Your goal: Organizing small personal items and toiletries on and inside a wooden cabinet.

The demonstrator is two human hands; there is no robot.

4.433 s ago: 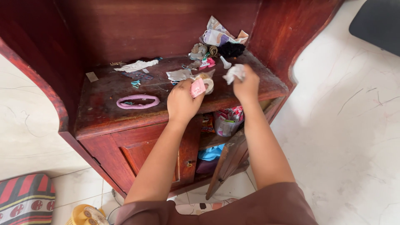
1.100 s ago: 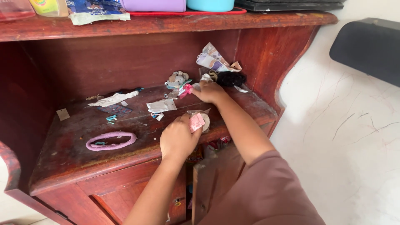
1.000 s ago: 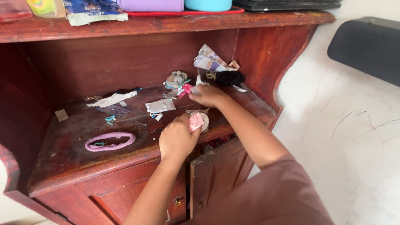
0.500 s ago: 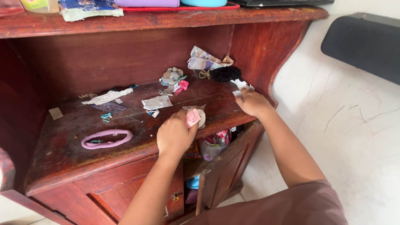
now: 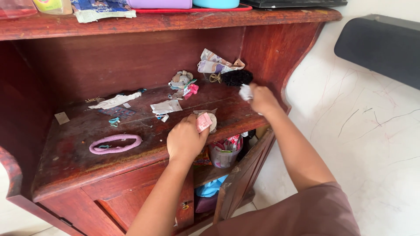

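Observation:
My left hand point(image 5: 186, 140) is closed on a small pink packet point(image 5: 203, 122) and a roll of tape point(image 5: 212, 122) at the front edge of the dark wooden shelf point(image 5: 74, 168). My right hand point(image 5: 261, 98) is at the shelf's right end, its fingers pinching a crumpled white scrap point(image 5: 245, 92). Just behind that hand lies a black fluffy hair tie point(image 5: 236, 77), with folded printed paper point(image 5: 214, 62) propped against the back panel.
On the shelf lie a pink hair band point(image 5: 115, 144), a white sachet point(image 5: 166, 106), a pink clip point(image 5: 191, 89), small trinkets point(image 5: 181, 79) and white cloth point(image 5: 114, 101). The cupboard door point(image 5: 244, 175) below hangs open, showing a plastic cup point(image 5: 224, 155) and blue cloth point(image 5: 211, 188). A dark cushion point(image 5: 378, 41) is at right.
My right hand left the pink clip in the middle, moved to the shelf's right end and picked up the white scrap. The cupboard door has swung further open. My left hand stayed put.

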